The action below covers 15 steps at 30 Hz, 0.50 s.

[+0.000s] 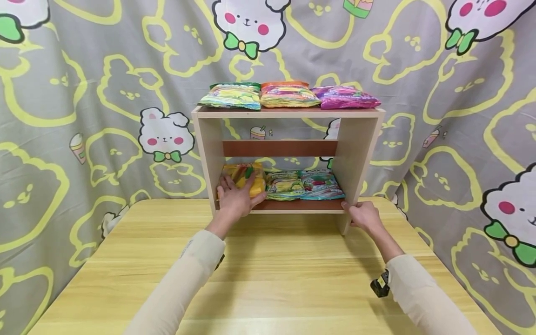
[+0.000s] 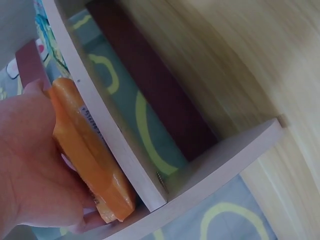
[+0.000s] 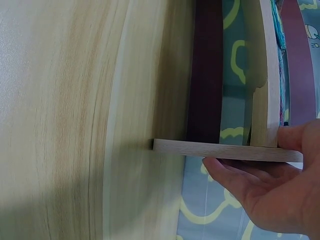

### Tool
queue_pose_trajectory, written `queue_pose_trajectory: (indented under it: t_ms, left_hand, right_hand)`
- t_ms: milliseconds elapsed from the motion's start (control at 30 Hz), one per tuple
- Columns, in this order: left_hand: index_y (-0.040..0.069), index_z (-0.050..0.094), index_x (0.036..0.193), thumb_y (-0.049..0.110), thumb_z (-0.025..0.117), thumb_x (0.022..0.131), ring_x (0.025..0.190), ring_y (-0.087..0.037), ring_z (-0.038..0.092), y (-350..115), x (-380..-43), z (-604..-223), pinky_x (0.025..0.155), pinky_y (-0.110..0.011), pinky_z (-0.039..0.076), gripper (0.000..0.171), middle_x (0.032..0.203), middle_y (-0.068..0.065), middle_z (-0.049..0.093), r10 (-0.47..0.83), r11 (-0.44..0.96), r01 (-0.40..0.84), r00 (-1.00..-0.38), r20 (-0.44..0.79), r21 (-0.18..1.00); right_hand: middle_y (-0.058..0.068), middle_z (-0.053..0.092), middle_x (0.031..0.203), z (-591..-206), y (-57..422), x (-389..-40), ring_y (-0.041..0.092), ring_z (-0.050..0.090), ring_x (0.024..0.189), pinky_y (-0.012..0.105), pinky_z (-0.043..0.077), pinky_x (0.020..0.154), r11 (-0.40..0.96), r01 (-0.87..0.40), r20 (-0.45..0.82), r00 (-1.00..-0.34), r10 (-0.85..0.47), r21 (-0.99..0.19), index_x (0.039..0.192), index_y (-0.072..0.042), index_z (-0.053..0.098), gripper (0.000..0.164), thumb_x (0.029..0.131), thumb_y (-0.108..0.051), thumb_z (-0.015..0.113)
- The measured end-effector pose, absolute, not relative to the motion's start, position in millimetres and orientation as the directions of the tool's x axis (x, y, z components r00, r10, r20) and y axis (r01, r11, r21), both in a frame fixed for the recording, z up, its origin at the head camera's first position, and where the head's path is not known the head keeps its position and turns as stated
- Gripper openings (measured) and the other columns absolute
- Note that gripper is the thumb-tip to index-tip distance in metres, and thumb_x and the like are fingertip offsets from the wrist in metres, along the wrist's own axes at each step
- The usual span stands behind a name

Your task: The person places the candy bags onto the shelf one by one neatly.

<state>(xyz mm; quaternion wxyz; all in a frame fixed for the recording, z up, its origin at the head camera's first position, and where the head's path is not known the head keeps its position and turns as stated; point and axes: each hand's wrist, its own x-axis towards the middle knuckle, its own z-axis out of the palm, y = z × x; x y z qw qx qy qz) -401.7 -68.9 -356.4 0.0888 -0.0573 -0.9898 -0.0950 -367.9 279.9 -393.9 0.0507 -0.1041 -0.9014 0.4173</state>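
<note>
My left hand (image 1: 235, 199) lies with spread fingers on a yellow-orange snack packet (image 1: 256, 186) at the left end of the lower shelf. In the left wrist view the orange packet (image 2: 90, 150) sits at the board's edge, partly covered by the hand (image 2: 35, 165). My right hand (image 1: 365, 216) grips the right side panel (image 1: 361, 158) of a small two-tier shelf (image 1: 289, 113), near its lower board. In the right wrist view that hand (image 3: 270, 185) has its thumb on one side of the panel edge (image 3: 225, 149) and its fingers on the other.
Beside the left hand, a yellow-green packet (image 1: 285, 186) and a blue-green packet (image 1: 321, 184) lie on the lower board. Green (image 1: 232, 95), orange (image 1: 289, 94) and purple (image 1: 347, 97) packets line the top. The shelf stands on a wooden table (image 1: 276, 279) before a patterned curtain (image 1: 104, 93).
</note>
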Motion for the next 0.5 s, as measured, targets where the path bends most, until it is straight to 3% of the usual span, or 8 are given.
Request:
queue_pose_trajectory:
  t_ms: [267,500]
  left_hand:
    - [0.038,0.012,0.152,0.071,0.037,0.088,0.137,-0.056,-0.002,-72.4,-398.8,-355.9,0.108,-0.067,0.011,0.076,0.147,-0.042,0.000,0.098,0.977,0.130,-0.978,0.185,0.171]
    - [0.039,0.013,0.151,0.071,0.040,0.087,0.138,-0.053,-0.006,-69.8,-396.0,-358.2,0.110,-0.065,0.008,0.076,0.149,-0.040,-0.003,0.090,0.957,0.140,-0.976,0.198,0.254]
  right_hand:
    - [0.026,0.066,0.103,-391.9,276.6,-368.1,0.017,0.068,0.065,0.030,0.054,0.065,0.643,0.128,0.016,-0.977,0.214,-0.755,0.104,0.007,0.067,0.055,0.092,-0.044,0.052]
    - [0.021,0.069,0.092,-392.6,280.1,-367.1,0.015,0.067,0.062,0.028,0.050,0.064,0.656,0.131,0.026,-0.974,0.223,-0.743,0.094,0.005,0.068,0.052,0.092,-0.045,0.053]
